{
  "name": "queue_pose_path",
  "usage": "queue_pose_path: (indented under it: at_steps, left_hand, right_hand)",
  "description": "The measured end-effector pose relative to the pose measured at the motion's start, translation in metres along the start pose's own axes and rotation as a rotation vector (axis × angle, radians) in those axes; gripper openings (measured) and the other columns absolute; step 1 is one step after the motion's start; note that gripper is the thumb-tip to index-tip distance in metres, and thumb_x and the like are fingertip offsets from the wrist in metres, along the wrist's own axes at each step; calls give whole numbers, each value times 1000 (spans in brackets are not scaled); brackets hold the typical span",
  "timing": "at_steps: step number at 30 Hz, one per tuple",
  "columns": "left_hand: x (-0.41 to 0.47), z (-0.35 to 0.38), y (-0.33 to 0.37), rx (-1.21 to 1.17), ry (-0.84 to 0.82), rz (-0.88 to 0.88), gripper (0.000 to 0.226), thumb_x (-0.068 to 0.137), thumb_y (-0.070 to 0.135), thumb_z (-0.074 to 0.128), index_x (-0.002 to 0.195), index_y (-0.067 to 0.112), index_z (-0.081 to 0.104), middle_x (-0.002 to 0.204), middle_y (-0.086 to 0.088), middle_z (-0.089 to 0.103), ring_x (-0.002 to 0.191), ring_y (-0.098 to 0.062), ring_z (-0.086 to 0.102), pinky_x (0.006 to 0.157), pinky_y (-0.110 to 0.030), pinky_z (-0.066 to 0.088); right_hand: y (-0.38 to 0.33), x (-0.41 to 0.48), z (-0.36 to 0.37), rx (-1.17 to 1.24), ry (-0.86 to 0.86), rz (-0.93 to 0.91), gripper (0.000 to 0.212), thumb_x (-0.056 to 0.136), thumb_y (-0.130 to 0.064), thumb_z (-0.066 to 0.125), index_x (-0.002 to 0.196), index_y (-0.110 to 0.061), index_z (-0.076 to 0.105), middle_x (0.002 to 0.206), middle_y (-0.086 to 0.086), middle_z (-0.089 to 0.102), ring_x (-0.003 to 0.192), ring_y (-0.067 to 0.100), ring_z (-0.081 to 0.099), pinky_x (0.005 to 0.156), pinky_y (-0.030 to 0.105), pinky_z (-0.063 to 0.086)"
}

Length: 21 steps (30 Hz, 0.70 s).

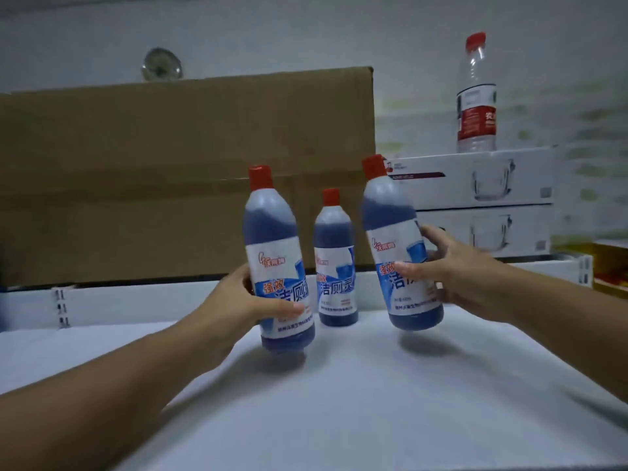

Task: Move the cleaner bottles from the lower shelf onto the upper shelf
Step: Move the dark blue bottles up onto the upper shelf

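1. You are carrying one bottle in each hand. Your left hand (244, 297) is wrapping fingers and thumb round the label of the left cleaner bottle (277, 263), and your right hand (452, 270) is clasping the right cleaner bottle (397, 246) the same way, at mid-body.
2. Both bottles are hanging just above the white shelf (339, 385). Each is casting a shadow under its base, so neither is resting there yet. Both are leaning slightly, with their caps tipped leftward.
3. A third cleaner bottle (334, 256) is standing upright on the shelf farther back, between your two. You appear to be bringing yours down on either side of it to form a row.
4. Gripping at the label is probably keeping the liquid's weight close to your palms and leaving the bases free to land flat.
5. A cardboard box (153, 171) is standing behind the shelf, and stacked white boxes (475, 185) at the right are carrying a water bottle (475, 96). These are closing off the back, so placing the bottles toward the front looks sensible.
6. You seem to be in the setting-down step, so level each bottle before releasing it, or it may topple.
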<state>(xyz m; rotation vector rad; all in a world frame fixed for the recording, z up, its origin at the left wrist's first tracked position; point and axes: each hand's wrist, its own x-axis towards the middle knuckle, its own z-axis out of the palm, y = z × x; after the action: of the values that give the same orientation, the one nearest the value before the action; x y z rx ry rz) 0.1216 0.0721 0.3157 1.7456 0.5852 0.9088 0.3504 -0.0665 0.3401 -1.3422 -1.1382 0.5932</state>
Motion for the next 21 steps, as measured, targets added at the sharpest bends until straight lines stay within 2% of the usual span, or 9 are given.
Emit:
queue_pose_path:
  at_steps: [3,6,10,13,15,17,19,21]
  left_hand:
    - [29,-3,-15,16,36,-58,66,50,6,85,110,17,59,103,-5,71,96,-26,67,86,-46,54]
    - [52,-5,-30,49,67,-80,61,55,5,86,108,19,60,102,0,70,93,-20,66,74,-34,54]
    - [73,-3,-43,84,73,-12,60,52,7,88,101,25,59,100,6,69,88,-10,66,64,-21,52]
    - [82,1,-55,92,70,64,66,50,6,89,96,36,52,100,15,67,90,-5,66,68,-19,54]
    - [85,2,-61,126,34,95,67,51,9,89,102,35,55,100,16,69,92,-4,67,72,-18,56]
    - [85,0,-64,137,13,107,65,53,8,87,105,35,59,97,18,72,90,2,67,73,-13,56]
    - [82,-2,-65,159,-6,113,58,56,4,86,96,38,59,90,23,72,81,9,66,63,-7,53]
    - [79,-5,-64,219,-14,118,55,56,6,87,90,39,60,86,21,72,75,8,65,55,-5,49]
  right_hand:
    - [14,30,4,-54,47,29,67,74,-8,72,128,-33,41,110,3,64,104,28,60,86,49,50]
    - [27,50,8,-65,56,53,66,74,-10,72,126,-34,40,108,-1,64,102,24,60,89,49,50]
    - [47,60,8,-64,160,-7,65,73,-10,73,125,-33,42,107,-6,63,99,17,61,85,41,51]
    - [63,64,7,-130,222,-68,60,73,-12,74,118,-36,43,104,-12,60,94,7,59,77,30,52]
    - [69,67,7,-213,239,-93,61,73,-15,75,120,-37,43,105,-15,59,95,5,58,73,23,50]
    - [69,67,5,-273,217,-101,60,72,-16,76,120,-38,47,107,-15,60,97,5,60,75,21,51]
    - [68,64,0,-340,156,-109,55,69,-18,78,109,-44,48,103,-18,61,91,0,63,66,12,52]
    - [69,59,-5,-388,92,-96,62,62,-21,81,111,-40,48,104,-12,64,89,-1,64,68,11,53]
